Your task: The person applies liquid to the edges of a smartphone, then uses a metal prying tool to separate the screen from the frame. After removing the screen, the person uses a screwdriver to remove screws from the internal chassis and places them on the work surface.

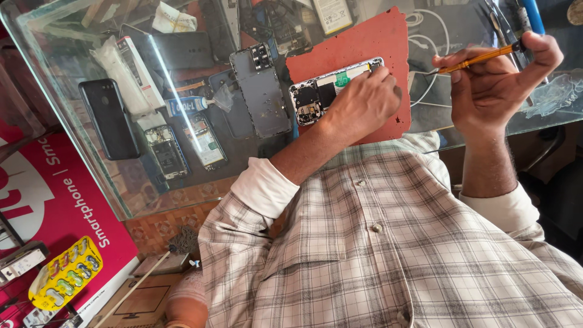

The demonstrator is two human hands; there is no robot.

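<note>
- Left hand (364, 103): fingers curled, pressing down on the opened phone (322, 91), which lies on the red mat (376, 42).
- Right hand (492, 82): pinches a slim orange screwdriver (480, 59), lifted clear, right of the mat.
- Judged step: phone braced, tool poised. Going back in calls for a steady tip on small parts.
- Mat: rough and pitted. Glass counter (73, 36) beneath it: glossy.
- Left of mat: flat grey back cover (264, 100).

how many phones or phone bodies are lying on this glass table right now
5. An opened phone on the red mat under the left hand; a grey back shell beside it; two stripped phones; a black phone far left. Clutter may hide more.
</note>
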